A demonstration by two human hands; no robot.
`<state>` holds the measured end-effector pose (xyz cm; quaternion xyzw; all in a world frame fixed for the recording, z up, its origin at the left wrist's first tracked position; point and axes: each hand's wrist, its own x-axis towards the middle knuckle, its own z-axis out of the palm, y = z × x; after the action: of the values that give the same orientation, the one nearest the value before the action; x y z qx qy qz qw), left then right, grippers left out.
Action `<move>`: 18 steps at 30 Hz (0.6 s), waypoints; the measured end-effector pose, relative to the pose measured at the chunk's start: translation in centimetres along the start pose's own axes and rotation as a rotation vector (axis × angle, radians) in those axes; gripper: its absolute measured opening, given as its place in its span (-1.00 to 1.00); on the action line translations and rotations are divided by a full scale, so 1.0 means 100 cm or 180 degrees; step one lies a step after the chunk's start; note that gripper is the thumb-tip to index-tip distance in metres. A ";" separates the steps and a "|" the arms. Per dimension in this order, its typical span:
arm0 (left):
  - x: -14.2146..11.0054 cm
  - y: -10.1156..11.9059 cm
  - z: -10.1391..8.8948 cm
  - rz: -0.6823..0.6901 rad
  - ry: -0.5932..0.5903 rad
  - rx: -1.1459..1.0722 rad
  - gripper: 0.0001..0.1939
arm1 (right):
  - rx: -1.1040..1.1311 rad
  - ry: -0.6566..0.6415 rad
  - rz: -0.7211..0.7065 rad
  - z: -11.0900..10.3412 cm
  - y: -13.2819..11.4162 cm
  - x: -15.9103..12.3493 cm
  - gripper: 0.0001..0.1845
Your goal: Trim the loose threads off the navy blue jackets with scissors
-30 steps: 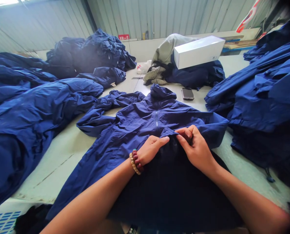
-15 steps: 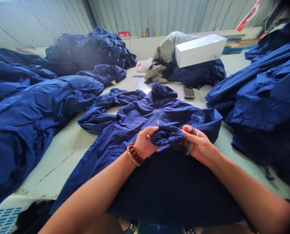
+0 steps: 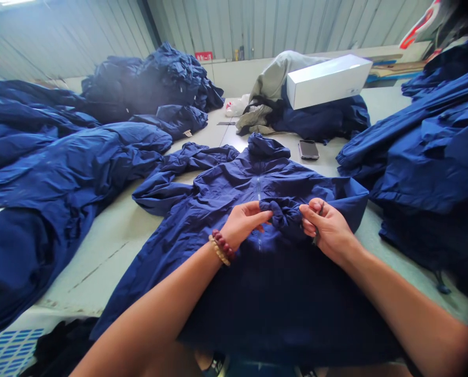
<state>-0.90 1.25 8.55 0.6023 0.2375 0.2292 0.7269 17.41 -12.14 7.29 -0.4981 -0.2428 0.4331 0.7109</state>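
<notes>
Now, the left hand [image 3: 243,225] and right hand [image 3: 328,228] close their fingers [image 3: 253,210] on a bunched navy jacket [image 3: 284,217]; red sign [image 3: 203,56] unreadable.

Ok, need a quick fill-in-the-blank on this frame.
The left hand wears a beaded ____ on its wrist.
A gathered bunch of the navy hooded jacket sits between the two ____.
A phone lies on the table just beyond the jacket's ____.

Missing words: bracelet; hands; hood.
</notes>
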 end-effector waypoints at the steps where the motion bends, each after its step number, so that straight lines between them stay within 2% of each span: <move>1: 0.001 -0.002 0.000 0.0060 0.0207 0.0207 -0.62 | -0.0080 -0.0032 -0.0053 0.001 0.001 -0.001 -0.15; 4: -0.001 -0.004 0.002 0.0381 0.0720 0.0777 -0.72 | -0.0663 -0.0120 -0.0396 0.002 0.003 -0.007 -0.18; 7: -0.011 -0.003 0.007 0.0927 0.1046 0.1618 -0.86 | -0.1536 0.0246 -0.1077 -0.001 0.004 -0.012 -0.29; 10: -0.020 -0.001 0.012 0.1196 0.1018 0.2445 -0.83 | -0.2170 0.0658 -0.1474 -0.006 0.006 -0.014 -0.41; 12: -0.020 0.004 0.009 0.1289 0.0826 0.2717 -0.84 | -0.2365 0.0606 -0.1442 -0.010 0.008 -0.012 -0.41; 14: -0.016 0.014 -0.007 0.1447 0.0778 0.2814 -0.84 | -0.2317 0.0398 -0.1340 -0.013 0.011 -0.008 -0.36; 15: -0.012 0.022 -0.020 0.1526 0.0964 0.2857 -0.83 | -0.2216 0.0298 -0.1298 -0.014 0.013 -0.005 -0.32; 16: -0.008 0.029 -0.036 0.1570 0.1309 0.2925 -0.78 | -0.2095 0.0204 -0.1263 -0.016 0.015 -0.002 -0.28; 18: -0.002 0.041 -0.071 0.1409 0.2510 0.3177 -0.68 | -0.1874 0.0040 -0.1182 -0.017 0.019 0.004 -0.23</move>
<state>-5.65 7.32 11.47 0.7717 0.4335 0.4383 0.1561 18.21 -12.39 4.85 -0.6318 -0.4394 0.2046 0.6049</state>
